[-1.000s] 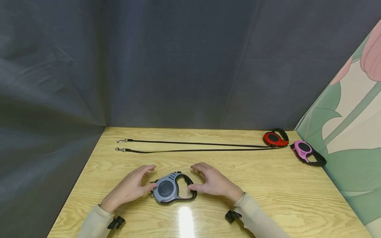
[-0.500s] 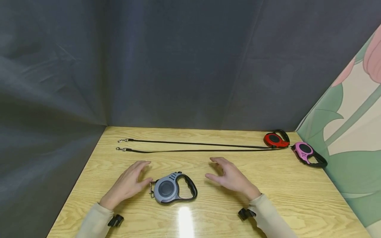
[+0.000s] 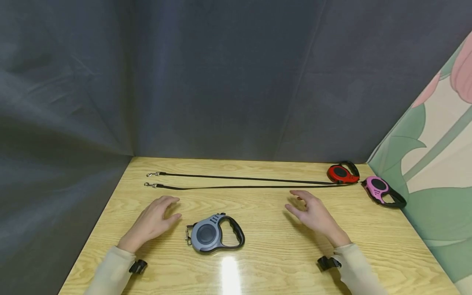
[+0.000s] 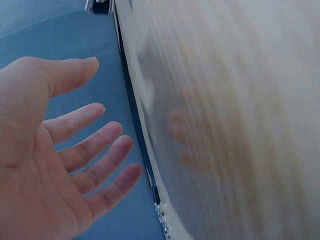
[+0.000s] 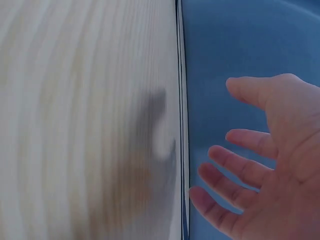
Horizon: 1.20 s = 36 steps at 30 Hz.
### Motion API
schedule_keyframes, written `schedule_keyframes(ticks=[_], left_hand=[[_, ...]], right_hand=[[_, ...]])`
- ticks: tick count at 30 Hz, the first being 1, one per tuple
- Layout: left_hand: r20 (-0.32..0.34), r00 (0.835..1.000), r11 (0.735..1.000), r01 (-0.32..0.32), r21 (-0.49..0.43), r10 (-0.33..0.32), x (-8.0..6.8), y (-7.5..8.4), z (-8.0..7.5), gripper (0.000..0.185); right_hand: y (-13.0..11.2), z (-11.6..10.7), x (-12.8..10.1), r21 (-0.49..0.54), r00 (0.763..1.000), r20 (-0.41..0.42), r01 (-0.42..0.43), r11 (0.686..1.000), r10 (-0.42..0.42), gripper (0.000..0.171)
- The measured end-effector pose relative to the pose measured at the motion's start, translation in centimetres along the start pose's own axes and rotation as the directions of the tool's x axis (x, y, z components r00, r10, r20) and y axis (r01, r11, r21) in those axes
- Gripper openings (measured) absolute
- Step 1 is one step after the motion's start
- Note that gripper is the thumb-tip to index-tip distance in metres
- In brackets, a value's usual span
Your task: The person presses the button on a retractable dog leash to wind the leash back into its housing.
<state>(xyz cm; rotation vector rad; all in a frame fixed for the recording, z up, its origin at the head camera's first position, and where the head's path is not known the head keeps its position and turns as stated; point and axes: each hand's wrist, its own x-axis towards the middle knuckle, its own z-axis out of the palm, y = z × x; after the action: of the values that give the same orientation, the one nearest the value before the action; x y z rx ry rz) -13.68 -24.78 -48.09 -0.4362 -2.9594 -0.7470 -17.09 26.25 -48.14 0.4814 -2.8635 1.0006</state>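
A grey retractable dog leash (image 3: pixel 205 233) with a black loop handle lies on the table between the two hands, its metal clip pointing left. My left hand (image 3: pixel 151 223) hovers just left of it, fingers relaxed and apart from the clip. Well to the right of the handle is my right hand (image 3: pixel 313 215), fingers loosely spread. Both palms hold nothing, as the left wrist view shows for the left hand (image 4: pixel 65 145) and the right wrist view for the right hand (image 5: pixel 270 160).
At the back right lie a red retractable leash (image 3: pixel 341 173) and a pink one (image 3: pixel 380 189). Their black straps (image 3: pixel 239 178) stretch left across the table to metal clips (image 3: pixel 150 185). A dark curtain (image 3: pixel 228 82) hangs behind, a floral panel (image 3: pixel 439 164) at right.
Both hands have drawn away from the grey leash, the right one far to the right and the left one slightly left. The grey leash stays in place.
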Motion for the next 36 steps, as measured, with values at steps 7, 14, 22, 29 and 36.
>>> schedule_keyframes(ticks=[7, 14, 22, 29, 36], left_hand=[[0.011, 1.000, 1.000, 0.005, 0.023, -0.005, 0.7, -1.0, -1.0, 0.047], [0.010, 0.999, 0.998, 0.046, 0.035, -0.046, 0.8, -2.5, -1.6, 0.047], [0.002, 0.999, 0.997, 0.046, 0.066, -0.046, 2.1, -3.5, -2.9, 0.047], [0.008, 0.997, 0.996, 0.071, 0.044, -0.072, 3.0, -5.0, -3.2, 0.051], [0.013, 0.994, 0.994, 0.107, 0.027, -0.107, 2.9, -6.0, -3.5, 0.052]], right_hand=[[2.4, -2.4, -1.3, -0.033, 0.998, -0.040, -0.053, 0.998, 0.051, 0.060], [4.5, -4.4, -2.4, -0.074, 0.990, -0.067, -0.127, 0.989, 0.122, 0.059], [7.8, -6.4, -2.5, -0.139, 0.978, -0.118, -0.186, 0.973, 0.170, 0.057], [10.8, -8.4, -3.3, -0.189, 0.960, -0.241, -0.191, 0.963, 0.143, 0.049], [12.9, -9.7, -4.2, -0.220, 0.927, -0.309, -0.287, 0.932, 0.212, 0.050]])
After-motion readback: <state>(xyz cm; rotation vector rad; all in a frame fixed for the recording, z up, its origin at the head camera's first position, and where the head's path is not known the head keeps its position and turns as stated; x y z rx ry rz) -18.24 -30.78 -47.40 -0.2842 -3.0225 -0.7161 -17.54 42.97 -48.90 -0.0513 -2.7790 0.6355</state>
